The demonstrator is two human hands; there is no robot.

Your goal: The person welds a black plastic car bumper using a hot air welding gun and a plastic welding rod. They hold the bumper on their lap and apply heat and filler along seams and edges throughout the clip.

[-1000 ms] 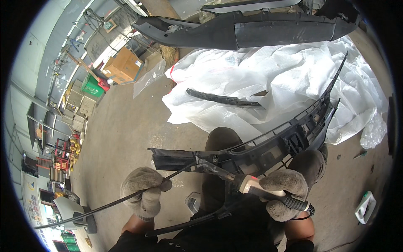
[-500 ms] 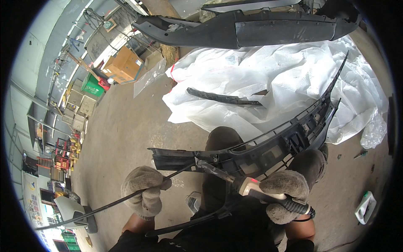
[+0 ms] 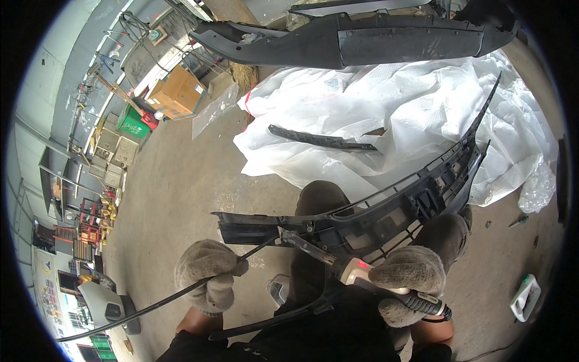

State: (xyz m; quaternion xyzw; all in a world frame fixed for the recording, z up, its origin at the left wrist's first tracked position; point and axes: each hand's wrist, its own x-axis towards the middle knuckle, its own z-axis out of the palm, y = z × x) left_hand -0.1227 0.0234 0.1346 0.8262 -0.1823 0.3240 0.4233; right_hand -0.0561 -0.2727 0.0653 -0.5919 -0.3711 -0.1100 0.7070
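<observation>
Lattice black plastic grille [image 3: 386, 211], probably light and stiff, best held by its solid rim, its long axis slanting from mid-frame toward upper right. Grey-gloved left hand [image 3: 208, 274] pinches a thin black rod [image 3: 158, 303]; grey-gloved right hand [image 3: 413, 271] grips a cream-and-black handheld tool [image 3: 357, 273], metal nozzle [image 3: 309, 247] aimed upper left.

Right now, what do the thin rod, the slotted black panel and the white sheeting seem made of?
Rod: perhaps plastic or rubber, slightly glossy, curving smoothly. Panel: likely moulded plastic, satin black, with ribs and openings. Sheeting: seemingly plastic film or thin foam, softly shiny, crumpled.
</observation>
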